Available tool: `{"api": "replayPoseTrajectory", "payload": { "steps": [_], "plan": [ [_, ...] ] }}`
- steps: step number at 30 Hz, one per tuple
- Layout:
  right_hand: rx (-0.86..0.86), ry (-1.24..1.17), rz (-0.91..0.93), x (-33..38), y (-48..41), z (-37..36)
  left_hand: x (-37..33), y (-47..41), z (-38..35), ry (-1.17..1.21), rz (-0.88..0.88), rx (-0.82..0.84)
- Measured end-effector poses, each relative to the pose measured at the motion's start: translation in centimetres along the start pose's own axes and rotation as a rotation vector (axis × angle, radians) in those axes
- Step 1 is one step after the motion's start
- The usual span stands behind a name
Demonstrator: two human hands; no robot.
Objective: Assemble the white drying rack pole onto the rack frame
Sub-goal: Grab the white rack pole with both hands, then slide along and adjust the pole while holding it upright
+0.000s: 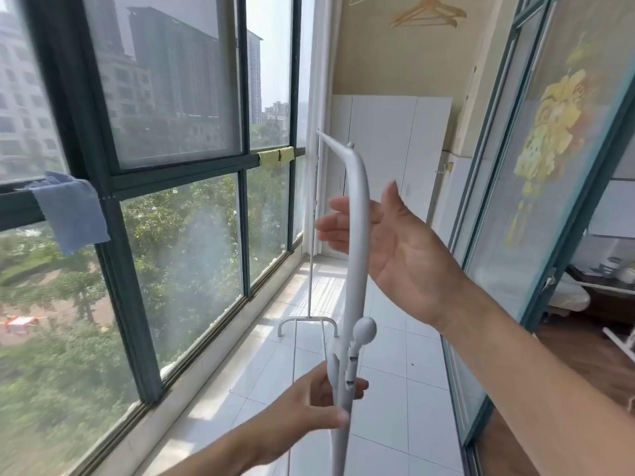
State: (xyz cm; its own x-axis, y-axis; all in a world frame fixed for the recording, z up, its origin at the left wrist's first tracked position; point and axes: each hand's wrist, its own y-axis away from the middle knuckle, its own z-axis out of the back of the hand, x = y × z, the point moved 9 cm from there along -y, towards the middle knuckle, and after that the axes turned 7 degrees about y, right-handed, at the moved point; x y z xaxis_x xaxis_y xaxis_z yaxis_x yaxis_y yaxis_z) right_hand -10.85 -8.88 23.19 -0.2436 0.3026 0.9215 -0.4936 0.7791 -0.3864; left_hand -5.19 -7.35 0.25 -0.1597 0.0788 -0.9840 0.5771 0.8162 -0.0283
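Left hand point(309, 403) grip clenched around white pole point(357, 235) near its knob point(365, 330); right hand point(395, 249) released, palm open behind pole's upper curve.

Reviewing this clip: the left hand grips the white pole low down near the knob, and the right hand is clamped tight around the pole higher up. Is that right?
Not quite. The left hand does grip the white pole low down near the knob, but the right hand is open, fingers spread, beside and behind the pole rather than clamped around it. The head view shows this.
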Motion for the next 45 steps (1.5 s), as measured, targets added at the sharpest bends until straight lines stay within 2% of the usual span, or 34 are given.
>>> {"api": "replayPoseTrajectory", "payload": {
  "steps": [4, 7, 12, 15, 30, 38, 45],
  "plan": [
    [0.021, -0.023, 0.014, 0.8, -0.4, -1.0, 0.1, -0.5, -0.1, 0.012, -0.042, -0.145],
    [-0.020, -0.070, 0.033, 0.7, -0.6, -1.4, 0.4, -0.7, -0.2, 0.004, -0.096, -0.239],
    [-0.091, -0.116, 0.070, 0.3, -0.9, -1.6, 1.0, -1.0, 0.2, 0.009, -0.201, -0.535],
    [-0.136, -0.107, 0.095, 0.3, -1.2, -1.1, 1.2, -1.7, 0.4, 0.011, -0.252, -0.622],
    [-0.229, -0.069, 0.127, -0.4, -4.3, 4.7, 0.1, -8.3, 1.9, -0.051, -0.330, -0.639],
    [-0.260, -0.042, 0.125, -0.8, -8.6, 8.8, -1.0, -13.6, 4.7, -0.076, -0.315, -0.686],
    [-0.285, -0.018, 0.116, -1.8, -12.9, 12.7, -2.0, -18.9, 7.0, -0.058, -0.336, -0.660]
  ]
}}
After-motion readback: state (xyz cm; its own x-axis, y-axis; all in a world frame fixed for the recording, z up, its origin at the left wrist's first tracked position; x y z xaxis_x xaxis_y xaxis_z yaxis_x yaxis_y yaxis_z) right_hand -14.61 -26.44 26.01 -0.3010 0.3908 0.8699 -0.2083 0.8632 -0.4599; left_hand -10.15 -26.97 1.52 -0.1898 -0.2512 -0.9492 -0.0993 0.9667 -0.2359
